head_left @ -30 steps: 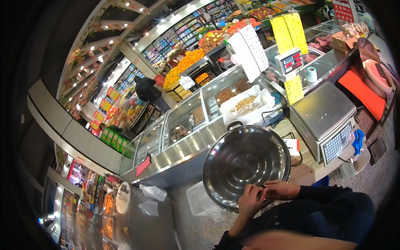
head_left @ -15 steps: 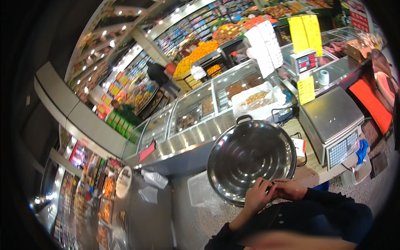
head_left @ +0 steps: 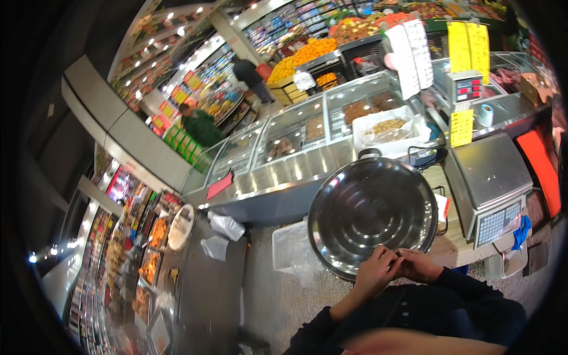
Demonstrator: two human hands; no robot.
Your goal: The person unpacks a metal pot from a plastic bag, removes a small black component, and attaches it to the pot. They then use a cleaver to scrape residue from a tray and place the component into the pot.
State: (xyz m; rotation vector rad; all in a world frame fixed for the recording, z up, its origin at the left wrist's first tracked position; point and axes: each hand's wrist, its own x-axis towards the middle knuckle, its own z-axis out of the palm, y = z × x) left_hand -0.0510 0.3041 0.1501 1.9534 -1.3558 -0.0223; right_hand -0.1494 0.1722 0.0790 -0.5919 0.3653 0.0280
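Note:
My left hand and my right hand are close together at the near rim of a large round steel pan. The fingers of both are curled in and meet at the tips. Anything they might pinch is too small or hidden to make out. Inside, the pan's shiny bottom shows only reflections and rings. A dark loop handle stands at its far side.
Right of the pan is a steel weighing scale with a keypad. Beyond lie a white tray of food and a glass-topped display case. A translucent plastic tub sits low at left, near a dark counter. Two people stand farther off.
The whole view has turned a little, so the surroundings appear shifted right. My hands stay together at the pan's near rim, with fingers slightly rearranged. A distant person in green stands more upright.

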